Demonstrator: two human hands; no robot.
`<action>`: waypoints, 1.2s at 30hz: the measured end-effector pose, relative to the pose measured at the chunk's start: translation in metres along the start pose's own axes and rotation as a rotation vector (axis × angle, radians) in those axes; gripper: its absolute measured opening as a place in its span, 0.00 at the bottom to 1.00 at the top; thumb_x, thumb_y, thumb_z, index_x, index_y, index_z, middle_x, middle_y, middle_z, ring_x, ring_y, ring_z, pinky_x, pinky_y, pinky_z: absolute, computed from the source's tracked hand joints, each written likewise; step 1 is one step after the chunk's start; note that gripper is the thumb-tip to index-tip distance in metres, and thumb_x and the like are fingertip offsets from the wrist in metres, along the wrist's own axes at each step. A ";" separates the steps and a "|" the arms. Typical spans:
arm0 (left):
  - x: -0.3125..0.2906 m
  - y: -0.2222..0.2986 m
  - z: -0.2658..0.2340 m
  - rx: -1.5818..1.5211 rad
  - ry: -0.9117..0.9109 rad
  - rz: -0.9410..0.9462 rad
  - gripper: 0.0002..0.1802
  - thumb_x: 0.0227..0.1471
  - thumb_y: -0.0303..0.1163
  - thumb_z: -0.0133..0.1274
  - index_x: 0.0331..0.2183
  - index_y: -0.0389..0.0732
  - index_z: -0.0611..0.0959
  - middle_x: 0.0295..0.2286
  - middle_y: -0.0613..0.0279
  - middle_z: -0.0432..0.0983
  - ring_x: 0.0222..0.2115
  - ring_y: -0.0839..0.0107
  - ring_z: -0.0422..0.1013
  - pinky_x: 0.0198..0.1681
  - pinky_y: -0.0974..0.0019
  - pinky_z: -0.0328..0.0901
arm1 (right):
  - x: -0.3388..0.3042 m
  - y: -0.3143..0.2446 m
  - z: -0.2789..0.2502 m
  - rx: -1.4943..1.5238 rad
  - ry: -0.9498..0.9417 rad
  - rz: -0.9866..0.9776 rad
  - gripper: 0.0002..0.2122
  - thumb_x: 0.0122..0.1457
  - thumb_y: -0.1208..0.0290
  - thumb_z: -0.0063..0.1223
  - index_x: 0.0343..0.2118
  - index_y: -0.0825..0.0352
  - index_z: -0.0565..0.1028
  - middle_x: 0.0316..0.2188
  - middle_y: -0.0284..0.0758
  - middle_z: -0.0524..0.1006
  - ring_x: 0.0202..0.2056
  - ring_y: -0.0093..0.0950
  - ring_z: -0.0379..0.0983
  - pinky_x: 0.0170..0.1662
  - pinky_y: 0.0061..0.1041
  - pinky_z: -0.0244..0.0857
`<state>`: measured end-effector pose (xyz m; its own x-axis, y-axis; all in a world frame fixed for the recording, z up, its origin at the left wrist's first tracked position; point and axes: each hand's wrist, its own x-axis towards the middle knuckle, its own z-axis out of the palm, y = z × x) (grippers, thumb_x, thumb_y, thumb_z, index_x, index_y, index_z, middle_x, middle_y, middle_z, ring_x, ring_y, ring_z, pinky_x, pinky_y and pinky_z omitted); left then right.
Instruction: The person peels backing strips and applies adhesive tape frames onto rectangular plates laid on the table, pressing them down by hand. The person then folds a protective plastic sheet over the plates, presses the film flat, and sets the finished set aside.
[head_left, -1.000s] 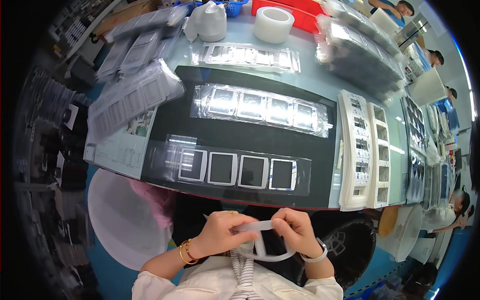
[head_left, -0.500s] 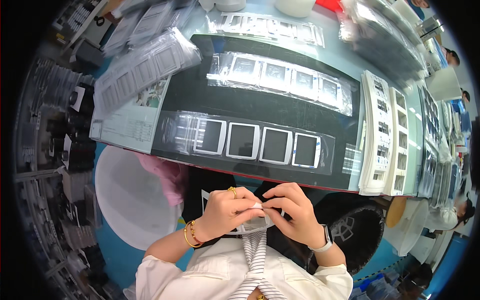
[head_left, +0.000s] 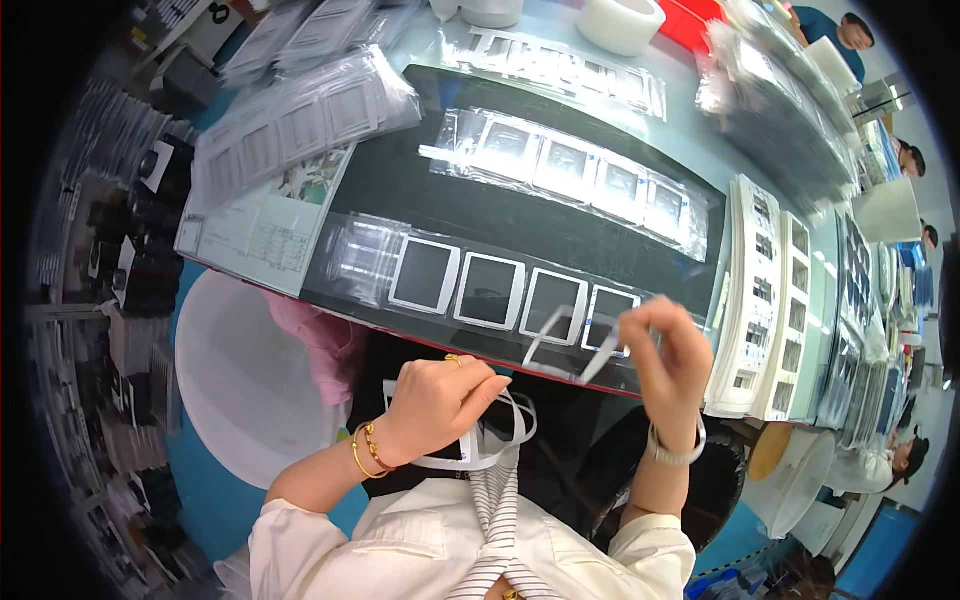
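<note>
My left hand (head_left: 438,408) is closed on a thin white strip with frame shapes (head_left: 526,425), which loops down over my lap. Up at the right, my right hand (head_left: 672,355) pinches a single thin white rectangular frame (head_left: 590,368), blurred by motion, over the table's front edge. Behind it a clear plastic sleeve (head_left: 365,262) lies flat on the black mat (head_left: 400,160), with a row of white rectangular frames (head_left: 490,292) in it. Part of the rightmost frame there is hidden by my right fingers. Farther back lies another clear sleeve (head_left: 690,215) of white-bordered panels.
Stacked packed sleeves (head_left: 300,120) lie at the back left. White frame strips (head_left: 745,290) are piled on the right, near more plastic packs (head_left: 780,110). A white tub (head_left: 230,400) stands below left, and a black-lined bin (head_left: 715,480) below right. Other people are at the far right.
My hands have moved apart. The right one has gone up and right to the table edge with a white frame; the left stays near my lap with the strip. The view has shifted slightly.
</note>
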<state>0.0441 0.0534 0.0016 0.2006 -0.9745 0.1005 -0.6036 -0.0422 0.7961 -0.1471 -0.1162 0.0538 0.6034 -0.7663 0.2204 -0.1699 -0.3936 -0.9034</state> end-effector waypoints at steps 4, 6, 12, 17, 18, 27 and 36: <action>0.020 -0.002 0.001 0.117 0.149 0.186 0.03 0.49 0.27 0.65 0.28 0.41 0.85 0.17 0.65 0.77 0.14 0.69 0.72 0.19 0.70 0.63 | 0.020 0.039 0.006 0.061 0.017 -0.002 0.01 0.59 0.83 0.56 0.33 0.73 0.77 0.28 0.34 0.79 0.30 0.21 0.74 0.36 0.20 0.67; 0.025 -0.008 0.004 0.220 0.191 0.281 0.05 0.47 0.30 0.67 0.29 0.44 0.86 0.15 0.70 0.73 0.14 0.72 0.70 0.19 0.70 0.62 | 0.022 0.048 0.011 0.045 -0.013 0.002 0.02 0.59 0.82 0.57 0.34 0.73 0.78 0.29 0.34 0.80 0.30 0.21 0.75 0.37 0.20 0.68; 0.027 -0.012 0.008 0.266 0.186 0.318 0.08 0.46 0.32 0.68 0.33 0.46 0.89 0.12 0.71 0.68 0.12 0.74 0.66 0.17 0.70 0.60 | 0.021 0.049 0.014 -0.038 -0.043 0.007 0.02 0.59 0.81 0.58 0.34 0.71 0.78 0.28 0.32 0.79 0.29 0.20 0.75 0.35 0.20 0.68; 0.026 -0.012 0.008 0.287 0.159 0.291 0.09 0.48 0.35 0.66 0.35 0.48 0.88 0.14 0.71 0.71 0.14 0.73 0.69 0.17 0.69 0.62 | 0.022 0.051 0.016 -0.089 -0.053 -0.020 0.02 0.58 0.81 0.59 0.33 0.70 0.78 0.27 0.32 0.78 0.27 0.22 0.74 0.32 0.20 0.67; 0.027 -0.012 0.008 0.284 0.157 0.286 0.10 0.47 0.35 0.66 0.35 0.48 0.88 0.14 0.71 0.71 0.14 0.74 0.69 0.17 0.69 0.62 | 0.022 0.051 0.016 -0.110 -0.052 -0.037 0.02 0.57 0.82 0.59 0.32 0.70 0.78 0.26 0.33 0.78 0.26 0.22 0.74 0.32 0.21 0.66; 0.027 -0.012 0.008 0.280 0.165 0.292 0.10 0.47 0.34 0.66 0.35 0.48 0.88 0.15 0.72 0.71 0.14 0.74 0.69 0.17 0.70 0.62 | 0.022 0.051 0.016 -0.106 -0.051 -0.022 0.02 0.57 0.81 0.60 0.32 0.70 0.78 0.26 0.32 0.78 0.26 0.23 0.73 0.32 0.21 0.66; 0.029 -0.011 0.009 0.269 0.192 0.304 0.08 0.47 0.32 0.67 0.33 0.47 0.90 0.12 0.71 0.68 0.12 0.75 0.66 0.16 0.70 0.59 | 0.022 0.052 0.016 -0.105 -0.047 -0.018 0.02 0.57 0.81 0.60 0.32 0.69 0.78 0.26 0.32 0.78 0.27 0.23 0.74 0.32 0.20 0.66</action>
<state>0.0497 0.0235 -0.0095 0.1069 -0.8941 0.4349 -0.8312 0.1596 0.5325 -0.1301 -0.1458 0.0062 0.6425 -0.7352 0.2161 -0.2385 -0.4599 -0.8553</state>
